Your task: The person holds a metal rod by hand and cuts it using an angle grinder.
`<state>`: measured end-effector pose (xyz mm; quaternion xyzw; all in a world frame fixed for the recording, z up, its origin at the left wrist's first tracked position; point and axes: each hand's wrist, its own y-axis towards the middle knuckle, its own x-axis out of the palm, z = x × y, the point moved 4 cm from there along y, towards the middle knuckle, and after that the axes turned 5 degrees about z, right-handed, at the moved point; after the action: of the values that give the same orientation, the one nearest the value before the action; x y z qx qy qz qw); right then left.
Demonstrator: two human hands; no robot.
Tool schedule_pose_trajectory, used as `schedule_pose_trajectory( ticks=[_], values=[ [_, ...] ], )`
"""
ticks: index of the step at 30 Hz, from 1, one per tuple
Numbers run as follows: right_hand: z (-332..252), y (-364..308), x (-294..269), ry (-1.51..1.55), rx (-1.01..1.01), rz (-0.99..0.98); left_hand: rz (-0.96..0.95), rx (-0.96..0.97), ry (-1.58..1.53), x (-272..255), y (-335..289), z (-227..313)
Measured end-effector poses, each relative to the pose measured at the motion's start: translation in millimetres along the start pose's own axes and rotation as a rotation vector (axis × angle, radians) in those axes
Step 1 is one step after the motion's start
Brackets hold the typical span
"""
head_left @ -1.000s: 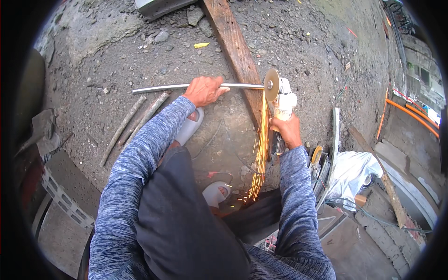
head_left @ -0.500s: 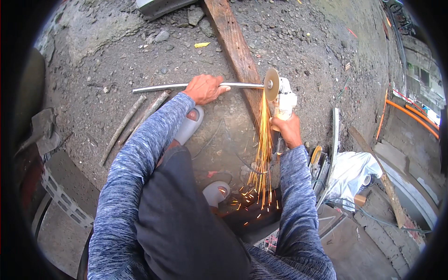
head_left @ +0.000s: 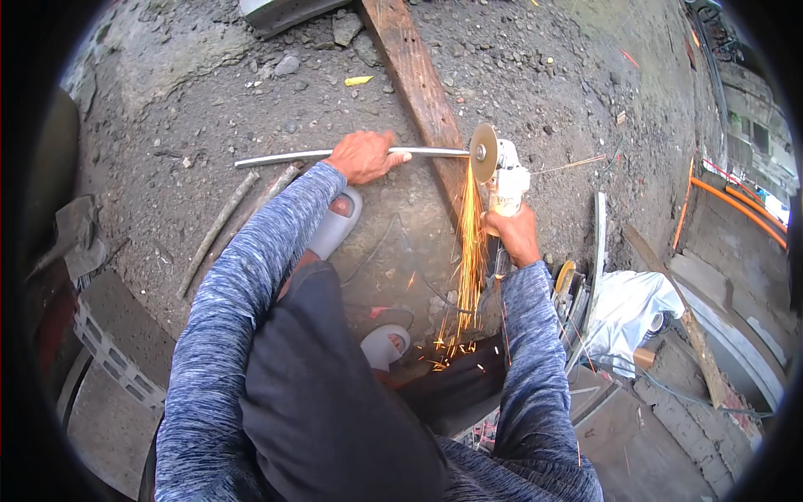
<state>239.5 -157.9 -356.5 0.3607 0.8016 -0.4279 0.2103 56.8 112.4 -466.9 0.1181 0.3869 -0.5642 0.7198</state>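
Observation:
My left hand (head_left: 364, 157) is wrapped round a thin grey metal bar (head_left: 280, 157) and presses it down, its right end lying across a brown wooden beam (head_left: 416, 74). In my right hand (head_left: 514, 234) is a white angle grinder (head_left: 507, 181), gripped by its body. Its tan cutting disc (head_left: 483, 154) touches the right end of the bar. A stream of orange sparks (head_left: 471, 259) falls from the contact toward the ground by my right foot. The bar's stretch under my left palm is hidden.
Two more rods (head_left: 219, 233) lie on the dirt left of my left foot. A grey concrete block (head_left: 288, 12) stands at the far end of the beam. At right are a long metal strip (head_left: 600, 243), a white plastic sheet (head_left: 631, 314) and a wooden stick (head_left: 698, 343). A hollow block (head_left: 121, 339) stands at left.
The bar, both hands and the grinder sit very slightly further left in view. Sparks still pour down, and a few now fly off to the right of the grinder.

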Motion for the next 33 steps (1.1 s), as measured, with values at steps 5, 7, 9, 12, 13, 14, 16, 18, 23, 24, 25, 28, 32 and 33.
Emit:
schedule_pose_trajectory(
  ticks=[5, 7, 9, 12, 13, 14, 16, 18, 23, 24, 25, 28, 32, 33],
  values=[
    [2, 6, 5, 0.084, -0.042, -0.03, -0.026, -0.01, 0.02, 0, 1, 0],
    [6, 6, 2, 0.004, -0.015, 0.028, -0.031, -0.009, 0.02, 0, 1, 0],
    [8, 3, 1, 0.06, 0.004, -0.021, 0.007, -0.003, 0.012, 0, 2, 1],
    [6, 3, 1, 0.053, 0.026, -0.013, -0.002, -0.011, 0.004, 0, 3, 1],
    [4, 4, 0, 0.013, 0.018, 0.03, -0.015, -0.018, 0.014, 1, 3, 1],
    [2, 5, 2, 0.023, 0.005, 0.007, -0.016, -0.017, 0.03, 0, 2, 1],
    [-2, 6, 0, 0.027, -0.037, 0.034, -0.016, -0.015, 0.048, -1, 3, 1],
    [-3, 6, 1, 0.04, -0.011, 0.012, -0.031, -0.003, 0.024, -2, 3, 3],
    [-2, 2, 2, 0.104, -0.02, -0.026, -0.086, -0.034, 0.029, -4, 5, 3],
    [-1, 1, 2, 0.093, -0.009, -0.029, -0.075, -0.026, 0.012, -5, 5, 3],
    [1, 2, 0, 0.07, 0.009, -0.004, -0.086, -0.034, 0.021, -5, 5, 2],
    [6, 4, 2, 0.153, 0.059, -0.04, -0.089, -0.022, 0.01, -3, 7, 1],
    [10, 12, 6, 0.132, 0.066, -0.051, -0.016, -0.009, 0.041, 1, 4, 1],
    [9, 14, 6, 0.082, 0.012, -0.015, 0.034, 0.005, 0.055, 1, 2, 2]
  ],
)
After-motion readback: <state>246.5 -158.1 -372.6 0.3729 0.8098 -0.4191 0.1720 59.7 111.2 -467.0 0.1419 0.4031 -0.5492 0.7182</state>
